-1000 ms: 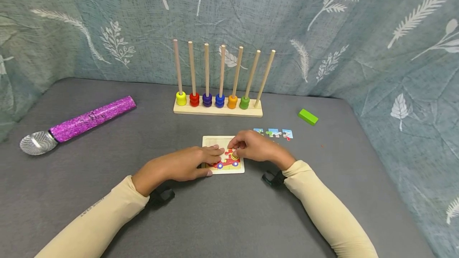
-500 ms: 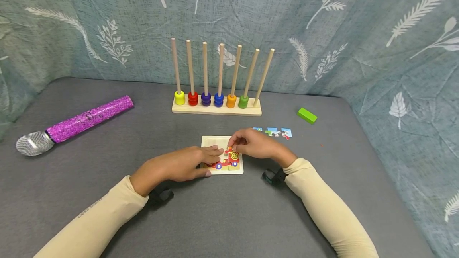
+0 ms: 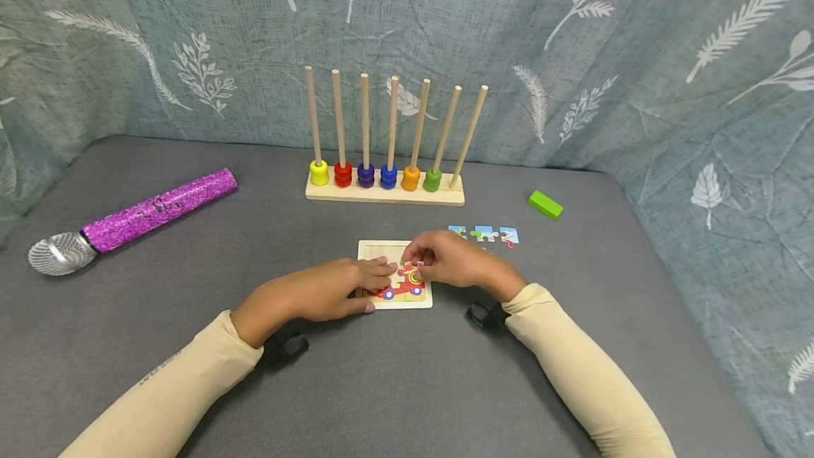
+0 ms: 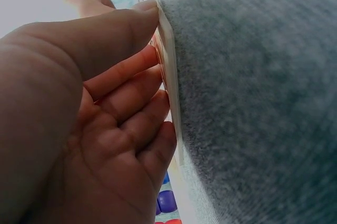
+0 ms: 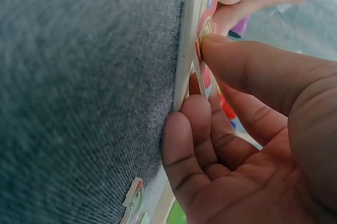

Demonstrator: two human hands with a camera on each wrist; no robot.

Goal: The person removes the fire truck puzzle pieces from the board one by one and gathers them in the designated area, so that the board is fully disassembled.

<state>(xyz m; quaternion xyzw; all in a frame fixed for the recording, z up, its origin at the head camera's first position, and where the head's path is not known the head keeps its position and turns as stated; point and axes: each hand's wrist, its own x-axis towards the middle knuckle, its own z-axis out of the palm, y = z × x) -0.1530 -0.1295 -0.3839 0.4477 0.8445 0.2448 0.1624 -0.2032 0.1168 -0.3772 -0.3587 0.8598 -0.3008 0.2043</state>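
Observation:
A shallow wooden jigsaw board [image 3: 381,249] lies on the grey cloth, its lower part filled with a red vehicle picture with blue wheels. My left hand [image 3: 337,290] rests over the board's left side, thumb at the near edge and fingers extended across the pieces; in the left wrist view the fingertips touch the board [image 4: 171,71]. At the right side of the board, my right hand [image 3: 454,260] pinches a jigsaw piece [image 5: 206,79]. That piece tilts up from the board, thumb on its face and fingers by the board's edge. The fingers partly hide it in the head view.
Several loose jigsaw pieces [image 3: 485,233] lie beyond my right hand. Behind the board stands a wooden peg rack [image 3: 385,195] with coloured beads. A glittery purple microphone [image 3: 159,212] lies at left, a green block [image 3: 545,206] at right. A patterned curtain [image 3: 254,90] hangs behind.
My right hand drew back slightly off the yellow ring on the vehicle picture, then came down over it again. My left hand has stayed on the board.

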